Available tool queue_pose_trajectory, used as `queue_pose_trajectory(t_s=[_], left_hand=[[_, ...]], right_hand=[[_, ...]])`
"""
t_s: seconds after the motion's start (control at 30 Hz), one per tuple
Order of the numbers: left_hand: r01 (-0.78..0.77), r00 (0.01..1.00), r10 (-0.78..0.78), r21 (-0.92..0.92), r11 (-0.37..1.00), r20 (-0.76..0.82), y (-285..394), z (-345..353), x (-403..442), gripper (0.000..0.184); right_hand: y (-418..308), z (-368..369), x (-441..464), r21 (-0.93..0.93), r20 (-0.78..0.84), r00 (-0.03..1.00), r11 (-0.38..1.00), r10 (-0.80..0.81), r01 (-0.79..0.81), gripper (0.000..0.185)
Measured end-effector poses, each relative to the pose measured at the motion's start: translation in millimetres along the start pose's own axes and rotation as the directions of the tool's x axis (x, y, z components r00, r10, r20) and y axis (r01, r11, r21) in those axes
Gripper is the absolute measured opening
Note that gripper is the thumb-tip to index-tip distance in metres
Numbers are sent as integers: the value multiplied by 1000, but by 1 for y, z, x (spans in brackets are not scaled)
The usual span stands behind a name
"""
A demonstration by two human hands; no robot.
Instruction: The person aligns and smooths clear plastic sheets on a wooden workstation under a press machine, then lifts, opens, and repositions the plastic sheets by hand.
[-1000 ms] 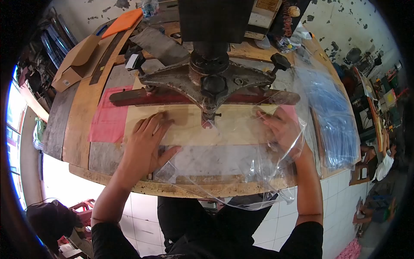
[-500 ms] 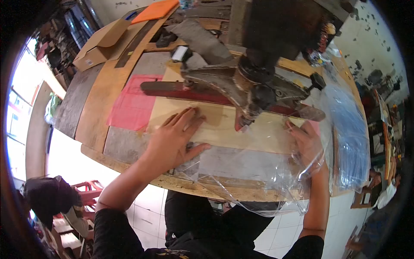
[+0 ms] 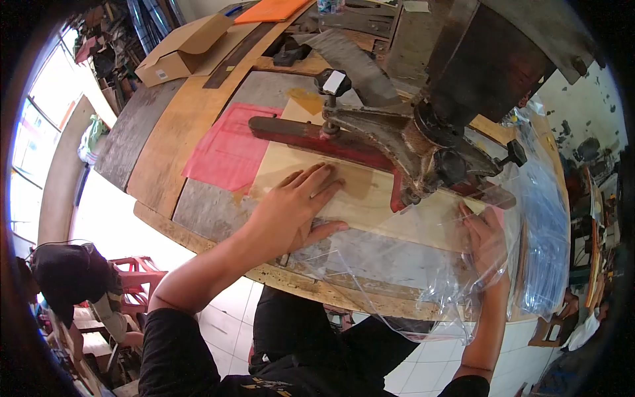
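My left hand (image 3: 294, 208) lies flat on a cream-coloured strip (image 3: 370, 192), fingers together and stretched out, thumb spread toward me. My right hand (image 3: 486, 241) rests at the strip's right end, fingers extended over a clear plastic sheet (image 3: 390, 271). Loose folds of that sheet bunch around my right wrist and hang over the table's front edge. Just beyond my fingers, a long bar with red sides (image 3: 357, 151) sits across the strip, carried by a dark metal machine head (image 3: 436, 132). Glare on the plastic partly hides my right fingertips.
Pink sheet material (image 3: 228, 149) lies left of the strip. A stack of clear plastic (image 3: 546, 245) sits at the right edge. An open cardboard box (image 3: 185, 53) and an orange folder (image 3: 274, 9) are at the back left. Another person (image 3: 79, 278) is at lower left.
The view has shifted, so the table and machine appear further right and slightly turned. Both hands keep nearly the same places on the strip and plastic.
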State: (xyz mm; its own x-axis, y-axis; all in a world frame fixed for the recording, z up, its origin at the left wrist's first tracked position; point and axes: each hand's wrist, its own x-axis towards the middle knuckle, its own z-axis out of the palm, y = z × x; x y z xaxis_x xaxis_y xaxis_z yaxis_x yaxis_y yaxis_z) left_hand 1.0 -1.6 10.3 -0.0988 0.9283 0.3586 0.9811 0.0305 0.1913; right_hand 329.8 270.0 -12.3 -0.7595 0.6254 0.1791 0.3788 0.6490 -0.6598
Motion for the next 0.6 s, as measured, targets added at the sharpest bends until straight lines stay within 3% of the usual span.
queue_pose_trajectory(t_s=[0.03,0.07,0.13,0.17,0.2,0.23,0.33,0.37,0.43,0.6], left_hand=[[1,1000,-1,-1,1000,0,0,0,0,67],[1,1000,-1,0,1000,3,0,0,0,67],[-1,1000,1,2,1000,5,0,0,1,67],[-3,1000,3,8,1000,1,-1,1,0,67],[-7,1000,7,15,1000,-3,-1,2,0,68],[-9,1000,9,14,1000,-4,-2,2,0,68],[-11,1000,12,29,1000,-14,-2,3,0,67],[-5,1000,5,29,1000,-15,-1,2,0,67],[0,1000,1,31,1000,-19,0,2,-1,66],[18,1000,-18,15,1000,-23,0,5,-2,65]], right_hand=[[4,2,0,61,-1,1000,998,11,-11,34],[8,5,1,410,-17,995,908,100,-84,36],[-2,2,2,706,-3,982,696,188,-131,38],[-15,-6,2,194,0,994,975,114,-111,41],[-19,-8,2,-99,20,996,992,84,-81,42],[-24,-10,1,-382,41,998,923,53,-34,43],[-20,-6,2,-287,-19,999,957,27,-32,46],[-19,-7,4,-404,-37,992,910,-123,98,46],[-20,-9,6,-518,-39,961,828,-274,215,45],[-22,-10,8,-588,-54,913,752,-405,299,44]])
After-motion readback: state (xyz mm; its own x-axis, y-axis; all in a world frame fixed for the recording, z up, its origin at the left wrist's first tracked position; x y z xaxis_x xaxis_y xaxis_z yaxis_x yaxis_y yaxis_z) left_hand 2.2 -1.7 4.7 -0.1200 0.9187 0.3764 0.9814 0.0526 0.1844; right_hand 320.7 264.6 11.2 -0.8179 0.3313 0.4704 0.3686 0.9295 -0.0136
